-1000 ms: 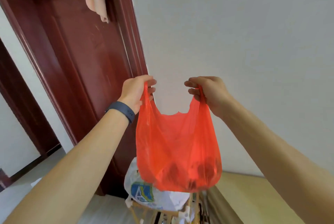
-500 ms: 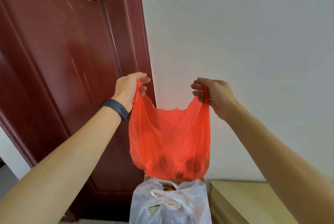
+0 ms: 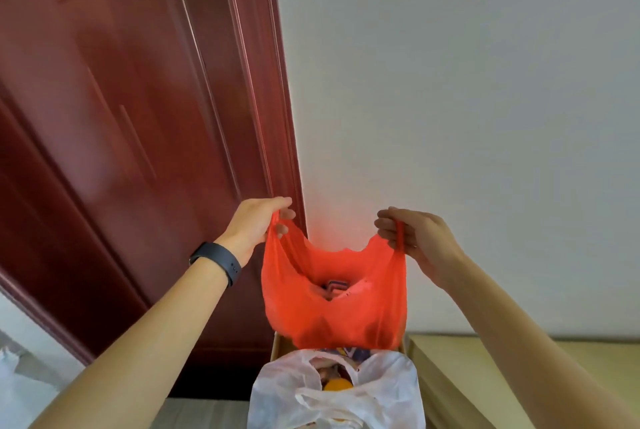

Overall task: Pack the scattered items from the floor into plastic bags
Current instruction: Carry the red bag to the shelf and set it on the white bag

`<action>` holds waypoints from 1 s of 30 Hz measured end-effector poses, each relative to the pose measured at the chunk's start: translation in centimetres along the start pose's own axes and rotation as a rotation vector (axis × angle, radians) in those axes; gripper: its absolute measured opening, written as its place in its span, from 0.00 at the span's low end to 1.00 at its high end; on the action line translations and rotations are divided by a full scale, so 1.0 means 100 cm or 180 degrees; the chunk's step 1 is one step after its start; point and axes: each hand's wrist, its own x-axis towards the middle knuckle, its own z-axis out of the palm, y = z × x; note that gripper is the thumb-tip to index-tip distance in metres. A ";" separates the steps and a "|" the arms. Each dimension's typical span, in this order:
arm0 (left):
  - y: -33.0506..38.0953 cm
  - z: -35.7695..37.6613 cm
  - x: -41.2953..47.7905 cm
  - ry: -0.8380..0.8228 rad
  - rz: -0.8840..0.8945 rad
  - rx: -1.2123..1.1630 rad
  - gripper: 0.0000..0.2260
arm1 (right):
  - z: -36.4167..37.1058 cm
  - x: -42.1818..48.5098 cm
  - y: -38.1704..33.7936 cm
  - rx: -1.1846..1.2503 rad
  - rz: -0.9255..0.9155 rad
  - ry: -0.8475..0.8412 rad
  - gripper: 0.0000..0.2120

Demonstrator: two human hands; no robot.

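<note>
Fingers (image 3: 287,213) of the left hand (image 3: 254,226) are curled tight around one handle loop of a red plastic bag (image 3: 332,304), with the thumb closing over the top of the strap. The fingers (image 3: 385,222) of the right hand (image 3: 415,238) are bent the same way, pinching the other handle loop against the palm. The two sets of fingers are held well apart, level with each other, so the bag's mouth is stretched open between them. The body of the bag hangs straight below the fingers, clear of any support. Inside, below the gap between the fingers, a small packet with a dark edge shows, and darker shapes sag in the bottom; what they are cannot be told.

A dark wristband (image 3: 216,260) circles the left wrist, just behind the gripping fingers. Directly below the red bag, and farther below the fingers, a white plastic bag (image 3: 391,390) stands open with an orange item (image 3: 336,385) visible in it. A tan cardboard box (image 3: 278,345) edge shows just behind the white bag, at the red bag's bottom. Beyond the left fingers rises a dark red wooden door (image 3: 121,116); beyond the right fingers is a pale wall (image 3: 450,82). A light wooden top (image 3: 485,362) lies below the right forearm.
</note>
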 end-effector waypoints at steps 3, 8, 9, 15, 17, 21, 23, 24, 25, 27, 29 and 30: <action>-0.050 0.007 -0.001 -0.0122 0.0049 0.0500 0.08 | -0.021 -0.002 0.055 -0.0017 0.0324 0.0231 0.11; -0.110 0.006 0.002 0.0045 0.0333 0.0463 0.07 | -0.042 -0.009 0.112 -0.0268 0.0186 0.0681 0.08; -0.122 0.006 0.003 0.0138 0.0375 0.0483 0.04 | -0.043 -0.012 0.121 -0.0438 0.0110 0.0786 0.07; -0.185 0.006 -0.008 0.0817 0.0714 0.0757 0.43 | -0.053 -0.019 0.175 -0.1335 -0.0179 0.1183 0.44; -0.207 0.000 -0.005 0.0389 0.0445 0.1065 0.55 | -0.058 -0.011 0.192 -0.1616 -0.0143 0.0909 0.57; -0.220 -0.010 0.014 -0.0107 0.0440 0.2099 0.61 | -0.066 0.023 0.210 -0.1768 -0.0233 0.0344 0.58; -0.218 -0.006 0.029 -0.0245 0.0454 0.2276 0.54 | -0.060 0.040 0.211 -0.1909 -0.0041 0.0284 0.52; -0.217 -0.002 0.036 -0.0290 0.0540 0.2301 0.46 | -0.053 0.046 0.207 -0.1942 0.0042 0.0336 0.49; -0.217 0.004 0.042 -0.0349 0.0698 0.2328 0.37 | -0.045 0.050 0.206 -0.1984 0.0069 0.0382 0.45; -0.217 0.020 0.051 -0.0536 0.0930 0.2286 0.22 | -0.026 0.053 0.202 -0.2116 0.0122 0.0497 0.29; -0.218 0.035 0.047 -0.0542 0.0830 0.1973 0.14 | -0.004 0.050 0.200 -0.2286 0.0350 0.0633 0.15; -0.217 0.040 0.043 -0.0403 0.0752 0.1757 0.14 | 0.005 0.049 0.202 -0.2342 0.0436 0.0766 0.19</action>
